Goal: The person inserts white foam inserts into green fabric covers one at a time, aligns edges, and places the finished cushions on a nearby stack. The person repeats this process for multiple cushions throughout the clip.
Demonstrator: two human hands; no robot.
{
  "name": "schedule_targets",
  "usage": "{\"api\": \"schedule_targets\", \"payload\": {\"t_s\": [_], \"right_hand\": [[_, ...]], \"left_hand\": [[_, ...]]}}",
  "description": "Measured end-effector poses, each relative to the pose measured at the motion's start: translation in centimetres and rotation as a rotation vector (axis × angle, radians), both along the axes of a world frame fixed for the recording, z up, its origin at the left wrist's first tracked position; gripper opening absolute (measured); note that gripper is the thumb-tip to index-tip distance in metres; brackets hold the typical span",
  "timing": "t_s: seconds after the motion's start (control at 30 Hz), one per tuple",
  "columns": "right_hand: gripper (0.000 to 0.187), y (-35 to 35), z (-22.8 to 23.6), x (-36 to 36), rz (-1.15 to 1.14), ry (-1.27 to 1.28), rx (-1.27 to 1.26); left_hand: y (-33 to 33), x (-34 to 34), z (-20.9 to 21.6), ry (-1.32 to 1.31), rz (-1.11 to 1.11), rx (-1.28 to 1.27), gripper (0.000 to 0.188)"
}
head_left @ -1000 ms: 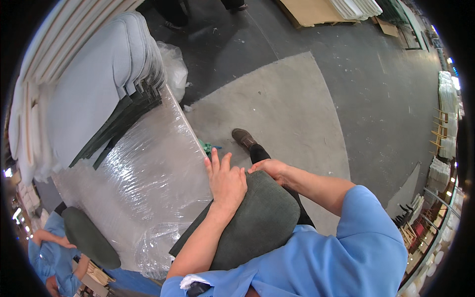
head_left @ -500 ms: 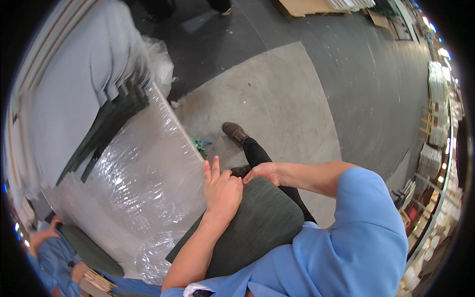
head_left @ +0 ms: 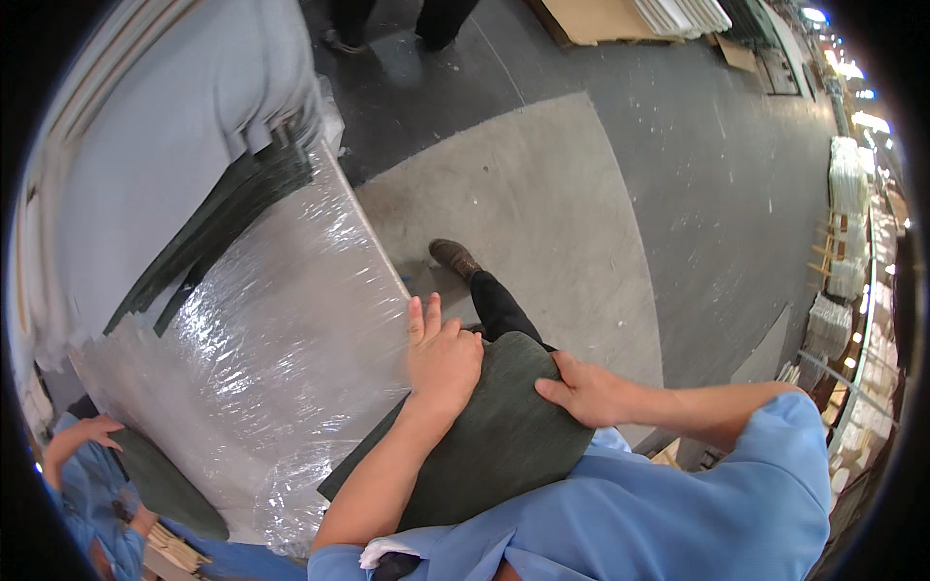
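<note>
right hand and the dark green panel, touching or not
Touching: in the head view, the right hand grips the dark green panel by its edge, thumb on its upper face.

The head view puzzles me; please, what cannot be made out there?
In the head view:
Near edge of the dark green panel: covered by the blue shirt.
Panel's underside: turned away.
Body above the dark legs: cut off by the upper edge.
Details of the far-right goods: too small.

Head-worn fisheye view, steeply downward
</note>
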State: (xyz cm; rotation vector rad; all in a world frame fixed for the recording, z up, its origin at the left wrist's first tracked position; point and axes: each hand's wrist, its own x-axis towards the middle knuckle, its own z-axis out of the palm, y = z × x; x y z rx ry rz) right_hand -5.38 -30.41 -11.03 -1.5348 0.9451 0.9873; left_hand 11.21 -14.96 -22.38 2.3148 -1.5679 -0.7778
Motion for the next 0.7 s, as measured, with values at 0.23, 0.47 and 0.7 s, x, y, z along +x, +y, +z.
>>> {"api": "schedule_targets", "payload": {"t_s": [0.23,0.47,0.7], "right_hand": [[0.068,-0.5,-4.1,6.7,0.175,0.154,-0.076],[0.053,-0.7,-11.8,9.0,0.185,0.254,0.148],[0.061,-0.5,-16.8,6.0,-0.366,0.230,0.779]], "left_hand": [[0.6,-0.4,-1.1,0.015,0.090,-0.147,0.031],[0.7,-0.2,-1.4,0.092,0.242,-0.334,0.053],[1.7,-0.3,-1.3,0.079,0.281,-0.495,0.053]]}}
